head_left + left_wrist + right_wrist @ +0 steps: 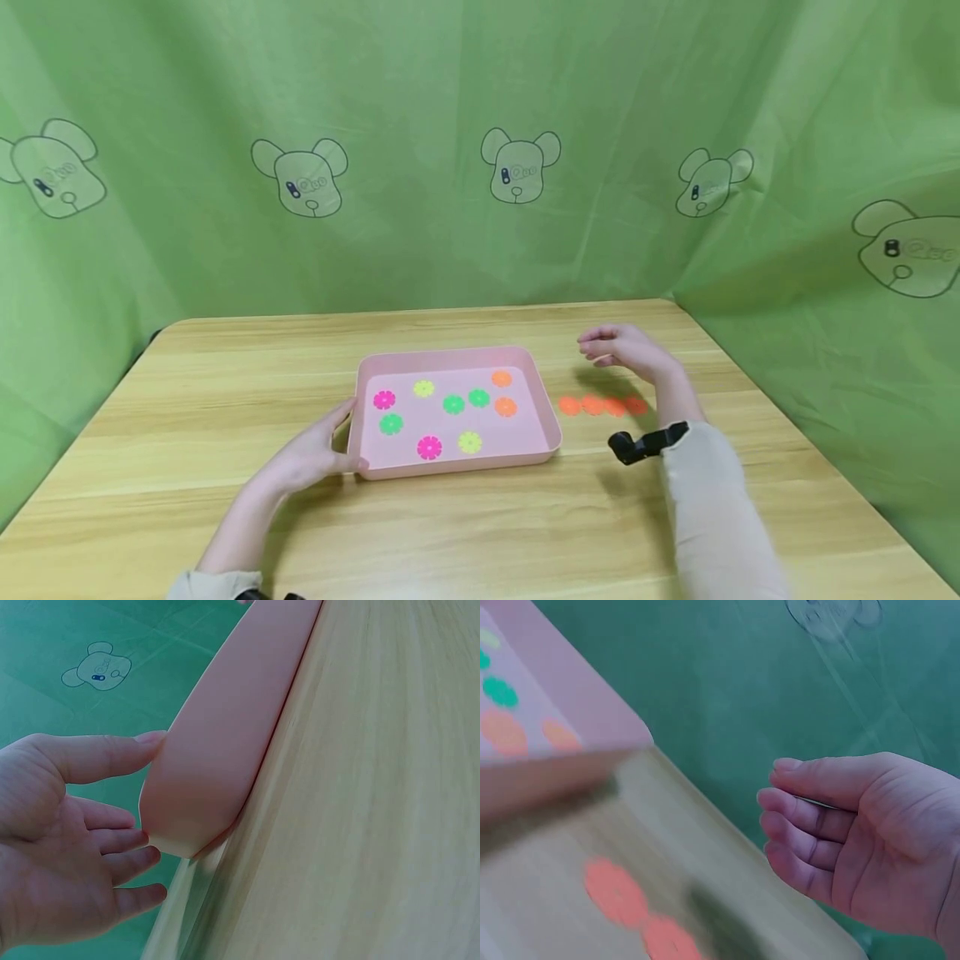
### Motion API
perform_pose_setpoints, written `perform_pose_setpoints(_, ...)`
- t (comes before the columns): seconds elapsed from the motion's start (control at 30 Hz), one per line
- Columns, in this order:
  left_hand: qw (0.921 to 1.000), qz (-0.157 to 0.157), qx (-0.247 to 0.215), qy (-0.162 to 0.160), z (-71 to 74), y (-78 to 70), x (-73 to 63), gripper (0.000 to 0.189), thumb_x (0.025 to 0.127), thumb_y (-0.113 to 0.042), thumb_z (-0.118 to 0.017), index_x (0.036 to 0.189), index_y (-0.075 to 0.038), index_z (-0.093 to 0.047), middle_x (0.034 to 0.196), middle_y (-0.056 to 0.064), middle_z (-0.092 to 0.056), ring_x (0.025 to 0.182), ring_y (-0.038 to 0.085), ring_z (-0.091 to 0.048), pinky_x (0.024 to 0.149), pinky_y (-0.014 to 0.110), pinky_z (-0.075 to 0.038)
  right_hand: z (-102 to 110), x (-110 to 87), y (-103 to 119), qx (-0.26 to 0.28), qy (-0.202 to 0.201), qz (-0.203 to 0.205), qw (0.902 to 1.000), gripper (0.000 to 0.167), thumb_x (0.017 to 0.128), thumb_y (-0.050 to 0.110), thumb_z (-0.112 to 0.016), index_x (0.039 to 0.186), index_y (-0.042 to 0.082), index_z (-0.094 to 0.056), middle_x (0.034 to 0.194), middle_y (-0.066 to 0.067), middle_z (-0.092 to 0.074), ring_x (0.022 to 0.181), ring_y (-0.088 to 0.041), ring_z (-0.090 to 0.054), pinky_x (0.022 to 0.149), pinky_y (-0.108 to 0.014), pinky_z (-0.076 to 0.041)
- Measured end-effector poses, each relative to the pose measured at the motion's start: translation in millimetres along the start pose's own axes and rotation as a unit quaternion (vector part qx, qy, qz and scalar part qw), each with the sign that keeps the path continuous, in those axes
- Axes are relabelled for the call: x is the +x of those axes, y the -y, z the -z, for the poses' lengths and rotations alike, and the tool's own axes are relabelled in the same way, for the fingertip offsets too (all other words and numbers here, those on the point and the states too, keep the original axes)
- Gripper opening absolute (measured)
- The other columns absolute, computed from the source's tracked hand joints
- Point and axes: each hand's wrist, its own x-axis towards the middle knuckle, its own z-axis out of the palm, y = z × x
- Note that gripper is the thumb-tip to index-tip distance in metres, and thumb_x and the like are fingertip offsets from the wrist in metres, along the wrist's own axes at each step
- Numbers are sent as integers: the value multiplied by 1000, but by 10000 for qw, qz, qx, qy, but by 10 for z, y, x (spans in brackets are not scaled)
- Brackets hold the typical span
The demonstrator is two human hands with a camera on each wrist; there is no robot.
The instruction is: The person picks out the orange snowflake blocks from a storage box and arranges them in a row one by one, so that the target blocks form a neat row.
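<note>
A pink tray lies on the table with several notched, flower-like plastic discs spread inside, such as a magenta disc, a green disc, a yellow disc and an orange disc. At its left front corner is my left hand. The thumb touches the near wall's rim, and the other fingers extend beside the left wall. My right hand hovers right of the tray, fingers loosely bent, holding nothing. Below it, several orange-red discs form a row on the wood, edges meeting or overlapping.
The wooden table stretches around the tray, ending at a far edge. Green cloth printed with bear heads hangs behind the table and along both sides. A black wrist camera juts out from my right sleeve.
</note>
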Motion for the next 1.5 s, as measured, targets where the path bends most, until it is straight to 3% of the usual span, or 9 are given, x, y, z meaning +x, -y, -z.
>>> perform_pose_setpoints(0.17,10000,19,56,20,-1,-7,-2,98,71,-14,-76,146,4,-16,149,25,-18,136,42,-13,106,59,-11,-227,171,221,341,91,101,9993,40,91,9,-56,122,-15,-46,114,-25,-55,92,-17,-60,88,-38,-50)
perform_pose_setpoints(0.33,10000,19,84,32,-2,-12,0,98,71,-13,-76,146,3,-15,149,25,-17,136,43,-13,106,61,-11,-474,306,368,682,232,143,9973,39,89,3,-57,122,-16,-46,111,-23,-59,92,-20,-62,88,-42,-49)
perform_pose_setpoints(0.5,9999,66,81,22,-5,-10,15,97,71,-12,-75,146,2,-15,149,24,-17,136,42,-12,106,60,-11,-738,393,485,553,220,10,9982,39,88,5,-60,121,-14,-50,109,-22,-62,90,-22,-63,85,-44,-50)
perform_pose_setpoints(0.8,9999,103,99,26,-10,-9,13,98,71,-13,-75,147,1,-15,149,24,-17,136,41,-13,106,60,-11,-1046,464,493,78,130,-663,9977,34,86,3,-62,118,-9,-58,93,-19,-66,72,-19,-63,71,-36,-55)
perform_pose_setpoints(1.03,9999,90,83,30,-8,-8,-5,99,71,-14,-76,147,2,-15,149,25,-18,136,42,-13,106,61,-11,-1125,451,525,-542,-162,-728,9957,30,83,-3,-60,112,-13,-59,80,-16,-65,61,-15,-60,62,-29,-54)
perform_pose_setpoints(1.2,9999,74,101,21,-11,-8,-4,98,71,-13,-76,147,2,-15,149,25,-18,135,43,-14,105,61,-12,-1188,470,517,-842,-233,-822,9928,19,81,-7,-60,99,-13,-61,65,-11,-62,49,-12,-55,50,-23,-49)
perform_pose_setpoints(1.37,9999,91,76,1,-10,-15,-11,97,72,-13,-76,147,1,-16,149,25,-19,136,42,-14,106,61,-12,-1256,510,498,-1662,-239,-790,9826,9,75,-7,-63,85,-6,-61,57,-5,-56,45,-11,-48,43,-20,-41)
perform_pose_setpoints(1.5,9999,65,90,-2,0,-18,-13,98,71,-14,-76,147,1,-16,148,25,-19,135,43,-14,105,62,-12,-1301,540,516,-2317,-233,-832,9689,14,73,-4,-66,86,-2,-62,58,-4,-55,47,-12,-47,42,-20,-39)
